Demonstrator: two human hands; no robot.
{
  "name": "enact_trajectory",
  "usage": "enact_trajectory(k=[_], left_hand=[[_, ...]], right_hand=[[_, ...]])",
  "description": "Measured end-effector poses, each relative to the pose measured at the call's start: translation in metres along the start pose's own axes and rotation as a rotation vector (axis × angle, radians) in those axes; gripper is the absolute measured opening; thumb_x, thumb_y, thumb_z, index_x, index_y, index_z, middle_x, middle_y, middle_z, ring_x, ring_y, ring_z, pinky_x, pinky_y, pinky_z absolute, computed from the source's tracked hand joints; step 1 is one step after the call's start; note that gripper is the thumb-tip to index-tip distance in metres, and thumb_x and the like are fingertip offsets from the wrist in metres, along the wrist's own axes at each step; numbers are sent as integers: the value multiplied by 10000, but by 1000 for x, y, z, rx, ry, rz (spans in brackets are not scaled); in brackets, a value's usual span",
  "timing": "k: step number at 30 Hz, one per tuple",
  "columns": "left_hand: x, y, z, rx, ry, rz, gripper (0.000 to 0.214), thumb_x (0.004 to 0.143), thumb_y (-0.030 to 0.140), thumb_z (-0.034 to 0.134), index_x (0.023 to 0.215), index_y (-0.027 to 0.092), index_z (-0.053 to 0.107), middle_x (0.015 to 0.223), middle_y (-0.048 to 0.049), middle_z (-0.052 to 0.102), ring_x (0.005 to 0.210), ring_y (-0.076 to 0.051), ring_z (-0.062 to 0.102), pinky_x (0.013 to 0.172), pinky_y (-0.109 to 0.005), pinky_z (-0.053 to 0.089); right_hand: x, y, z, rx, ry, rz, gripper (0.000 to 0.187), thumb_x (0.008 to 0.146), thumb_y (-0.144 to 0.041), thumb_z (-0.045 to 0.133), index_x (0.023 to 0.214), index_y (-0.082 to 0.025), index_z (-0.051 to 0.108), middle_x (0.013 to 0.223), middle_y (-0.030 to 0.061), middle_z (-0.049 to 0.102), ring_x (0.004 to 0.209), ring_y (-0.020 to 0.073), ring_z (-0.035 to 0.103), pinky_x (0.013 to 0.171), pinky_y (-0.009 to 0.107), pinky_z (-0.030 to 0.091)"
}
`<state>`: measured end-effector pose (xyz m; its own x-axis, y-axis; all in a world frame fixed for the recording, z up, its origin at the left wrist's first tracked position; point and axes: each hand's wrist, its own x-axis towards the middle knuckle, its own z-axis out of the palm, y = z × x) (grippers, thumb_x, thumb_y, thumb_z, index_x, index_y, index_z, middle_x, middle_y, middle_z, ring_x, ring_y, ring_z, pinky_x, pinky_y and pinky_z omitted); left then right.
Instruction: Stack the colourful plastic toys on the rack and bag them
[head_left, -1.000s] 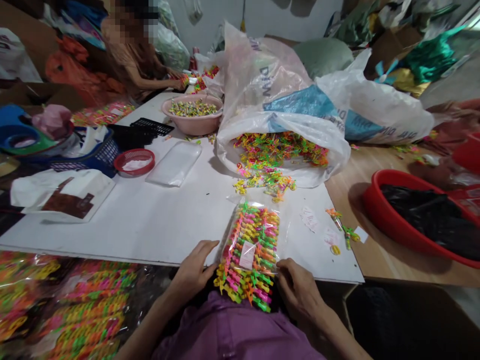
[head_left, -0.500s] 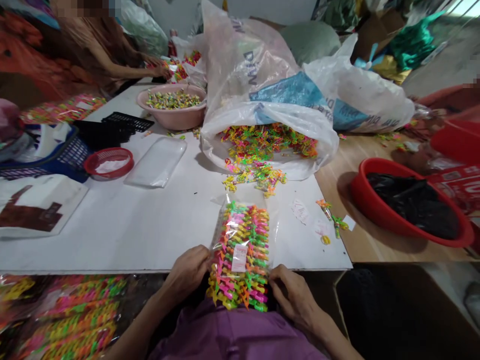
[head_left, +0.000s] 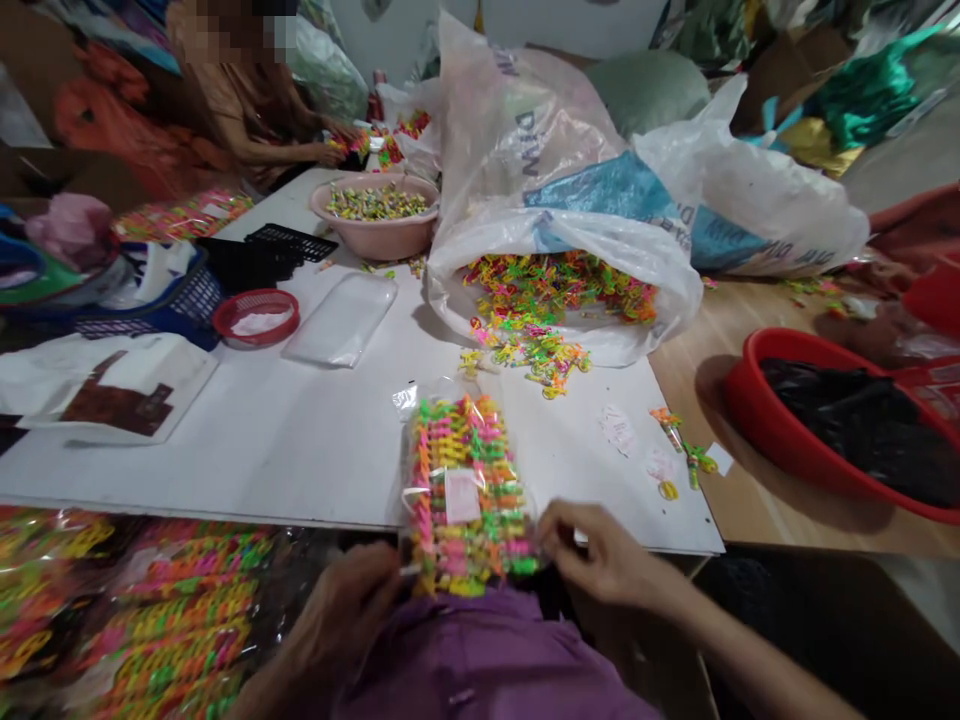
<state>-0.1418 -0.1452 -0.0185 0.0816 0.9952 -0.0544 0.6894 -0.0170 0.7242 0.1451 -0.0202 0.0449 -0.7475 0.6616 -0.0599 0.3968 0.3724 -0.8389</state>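
Note:
A clear plastic packet (head_left: 461, 485) full of small neon toy pieces, with a white label on its front, stands tilted over the near edge of the white board (head_left: 300, 440). My left hand (head_left: 349, 610) pinches the packet's bottom left corner, fingers closed. My right hand (head_left: 600, 555) grips its bottom right edge with curled fingers. Both hands sit just above my purple lap.
A big plastic sack (head_left: 555, 210) spills loose neon pieces (head_left: 540, 345) onto the board. A pink bowl (head_left: 379, 220), red basket (head_left: 255, 315), empty clear bags (head_left: 341, 320) and a red tub (head_left: 832, 420) stand around. Filled packets (head_left: 142, 610) pile at lower left. Another person (head_left: 255, 100) works at the far end.
The packet has swung from leaning right to standing more upright and shifted left. My left hand has dropped lower to its bottom corner, and my right hand has moved up beside it.

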Motion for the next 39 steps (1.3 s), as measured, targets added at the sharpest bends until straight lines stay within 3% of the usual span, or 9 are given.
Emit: enact_trajectory(k=[4, 9, 12, 18, 21, 24, 28, 32, 39], left_hand=[[58, 56, -85, -121, 363, -115, 330, 810, 410, 451, 592, 191, 567, 626, 32, 603, 634, -135, 561, 566, -234, 446], [109, 131, -182, -347, 844, 218, 263, 808, 211, 388, 633, 133, 567, 618, 30, 567, 610, -104, 572, 632, -297, 481], [134, 132, -202, -539, 845, 228, 148, 785, 177, 447, 681, 123, 539, 619, 42, 542, 627, -109, 590, 631, -298, 485], [158, 100, -206, -637, 719, 34, 159, 785, 140, 419, 707, 43, 519, 602, 61, 524, 624, -73, 582, 704, -282, 449], [137, 91, -198, -532, 790, 132, 184, 799, 184, 448, 787, 55, 579, 684, 40, 593, 648, -75, 575, 725, -269, 462], [100, 66, -174, -226, 732, -3, 257, 845, 333, 462, 887, 158, 646, 819, 28, 662, 748, -123, 584, 756, -276, 472], [49, 11, -113, -39, 446, -212, 336, 859, 422, 408, 947, 183, 627, 838, 8, 681, 757, -150, 612, 739, -264, 487], [8, -27, -43, -51, 525, -400, 294, 801, 404, 437, 905, 195, 615, 762, -4, 704, 702, -162, 651, 658, -236, 505], [-47, -51, 30, 39, 435, -591, 224, 769, 330, 444, 856, 241, 629, 740, 4, 708, 683, -197, 672, 600, -262, 488]], right_hand=[[72, -65, -74, -43, 308, -371, 74, 833, -250, 557, 846, -177, 567, 706, -30, 571, 609, 66, 523, 539, 198, 416], [134, -153, -130, 74, 682, -762, 128, 810, -271, 538, 884, -166, 538, 661, -127, 504, 561, -26, 505, 525, 162, 340], [167, -155, -132, 110, 766, -804, 87, 832, -213, 502, 891, -153, 522, 595, -128, 433, 510, -30, 491, 495, 135, 328], [213, -118, -115, 105, 736, -614, 151, 888, -223, 438, 936, -89, 490, 718, -71, 494, 630, 12, 551, 558, 137, 408], [193, -117, -101, 140, 765, -637, 108, 854, -193, 473, 929, -123, 506, 713, -70, 493, 578, 7, 506, 532, 135, 395], [160, -103, -72, 124, 649, -611, 68, 808, -179, 541, 874, -167, 534, 696, -61, 518, 576, 31, 494, 522, 148, 406], [125, -44, -12, 44, 395, -344, 67, 832, -213, 506, 857, -179, 558, 617, -48, 503, 537, 62, 459, 503, 182, 386], [103, 13, 38, 52, 282, -149, 122, 829, -212, 476, 897, -168, 567, 616, -37, 506, 548, 81, 464, 524, 200, 380], [80, 26, 54, 40, 156, -90, 141, 825, -210, 468, 910, -172, 574, 621, -29, 517, 559, 94, 467, 519, 196, 373]])
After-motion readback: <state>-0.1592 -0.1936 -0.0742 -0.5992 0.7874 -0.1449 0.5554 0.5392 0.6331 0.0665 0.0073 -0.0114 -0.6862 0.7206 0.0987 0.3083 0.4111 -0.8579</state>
